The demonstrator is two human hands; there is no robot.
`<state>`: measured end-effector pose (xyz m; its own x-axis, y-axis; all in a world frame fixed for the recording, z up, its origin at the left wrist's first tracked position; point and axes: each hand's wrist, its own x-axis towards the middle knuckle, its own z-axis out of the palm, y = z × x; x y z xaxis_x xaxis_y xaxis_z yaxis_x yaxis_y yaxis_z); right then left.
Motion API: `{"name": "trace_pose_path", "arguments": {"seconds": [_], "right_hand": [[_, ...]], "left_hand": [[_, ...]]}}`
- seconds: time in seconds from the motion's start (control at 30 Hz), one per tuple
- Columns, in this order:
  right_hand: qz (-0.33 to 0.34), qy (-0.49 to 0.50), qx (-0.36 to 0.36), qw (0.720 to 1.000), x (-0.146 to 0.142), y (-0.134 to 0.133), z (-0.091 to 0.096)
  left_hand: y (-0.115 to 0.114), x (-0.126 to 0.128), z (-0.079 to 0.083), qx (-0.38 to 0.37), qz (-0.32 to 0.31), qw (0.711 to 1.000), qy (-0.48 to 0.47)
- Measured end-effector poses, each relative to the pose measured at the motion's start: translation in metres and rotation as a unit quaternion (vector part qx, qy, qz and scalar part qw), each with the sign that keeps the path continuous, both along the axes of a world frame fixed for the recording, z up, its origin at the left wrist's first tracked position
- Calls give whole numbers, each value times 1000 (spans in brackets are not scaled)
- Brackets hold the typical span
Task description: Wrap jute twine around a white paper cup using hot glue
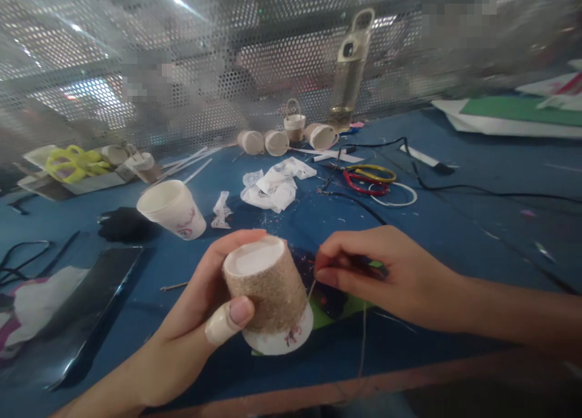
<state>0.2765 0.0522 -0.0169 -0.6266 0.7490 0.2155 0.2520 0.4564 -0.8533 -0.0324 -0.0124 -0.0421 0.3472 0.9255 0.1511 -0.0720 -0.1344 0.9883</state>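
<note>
My left hand (200,327) grips a paper cup (268,296) held bottom up, with the thumb, which wears a bandage, across its near side. Brown twine is wound around most of the cup's wall, while a white band with red print near the rim stays bare. To the right, my right hand (382,272) pinches the twine (311,289) that runs off the cup, and the loose length (363,339) hangs down past the table edge. A dark object on a green sheet (350,309) lies behind the cup, partly hidden.
White paper cups (175,209), crumpled paper (275,184) and scissors (368,180) lie ahead. Several twine-wrapped cups (276,143) and a water bottle (349,78) stand by the perforated metal screen (182,72). Black cable (477,190) crosses the right; a dark glossy pouch (97,309) lies left.
</note>
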Motion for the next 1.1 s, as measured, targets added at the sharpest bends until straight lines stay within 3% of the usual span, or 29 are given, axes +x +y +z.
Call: {"name": "trace_pose_path", "arguments": {"seconds": [0.4, 0.6, 0.73, 0.9, 1.1], "right_hand": [[19, -14, 73, 997, 0, -3, -5], [19, -55, 244, 968, -1, -5, -11], [21, -83, 318, 944, 3, -3, -14], [13, -78, 354, 932, 2, -4, -16], [27, -93, 322, 942, -2, -7, -17]], "left_hand": [[-1, 4, 5, 70, -34, 996, 54], [-2, 5, 3, 99, -86, 989, 66], [-1, 7, 6, 113, -107, 985, 78], [-3, 11, 12, 58, -92, 993, 54], [-1, 6, 5, -17, -82, 995, 60]]}}
